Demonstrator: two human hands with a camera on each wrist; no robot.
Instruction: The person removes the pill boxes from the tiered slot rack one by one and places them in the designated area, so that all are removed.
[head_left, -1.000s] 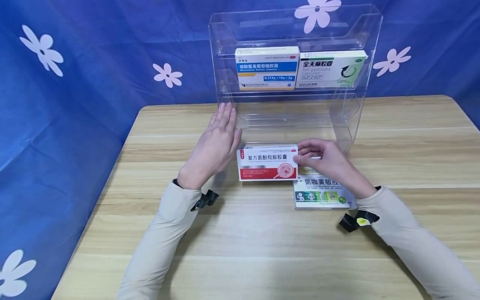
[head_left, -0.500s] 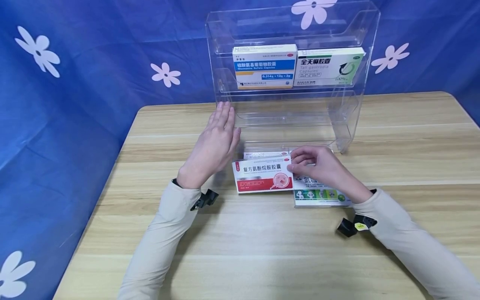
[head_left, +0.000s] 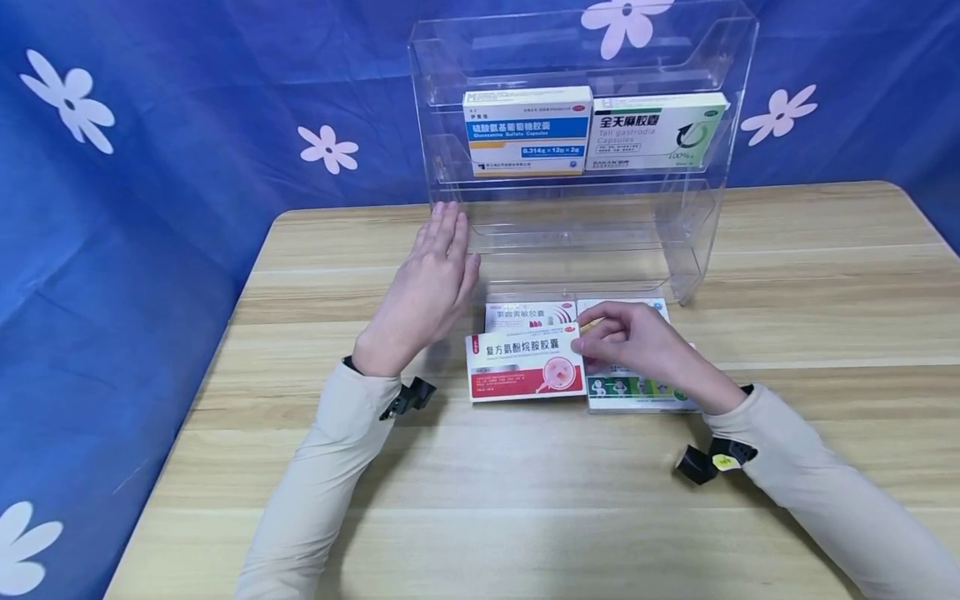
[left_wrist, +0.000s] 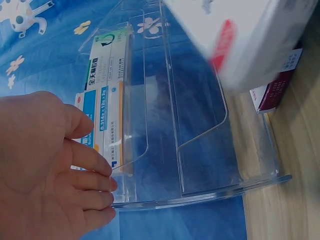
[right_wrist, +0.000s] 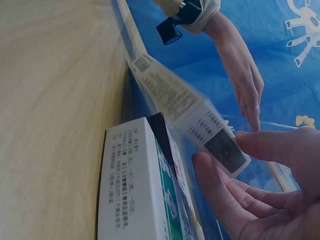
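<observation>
My right hand (head_left: 633, 337) pinches the right end of a red-and-white medicine box (head_left: 525, 367), thumb on the front. In the right wrist view the same box (right_wrist: 175, 95) is seen end-on, raised off the table and tilted. My left hand (head_left: 423, 296) has its fingers straight, fingertips at the left side of a clear acrylic rack (head_left: 693, 242). Behind the held box lies a white capsule box (head_left: 528, 315), partly covered. Another box (head_left: 643, 305) and a box with a green strip (head_left: 637, 396) lie beneath and around my right hand, which hides part of them.
On the rack's middle tier stand a blue-and-white box (head_left: 527, 133) and a white-and-green box (head_left: 652, 133), side by side. A blue cloth (head_left: 202, 92) with white flowers hangs behind the wooden table (head_left: 465, 533).
My right hand has moved the red-and-white box toward me and slightly left, uncovering the white box behind it. The left hand stays at the rack's side.
</observation>
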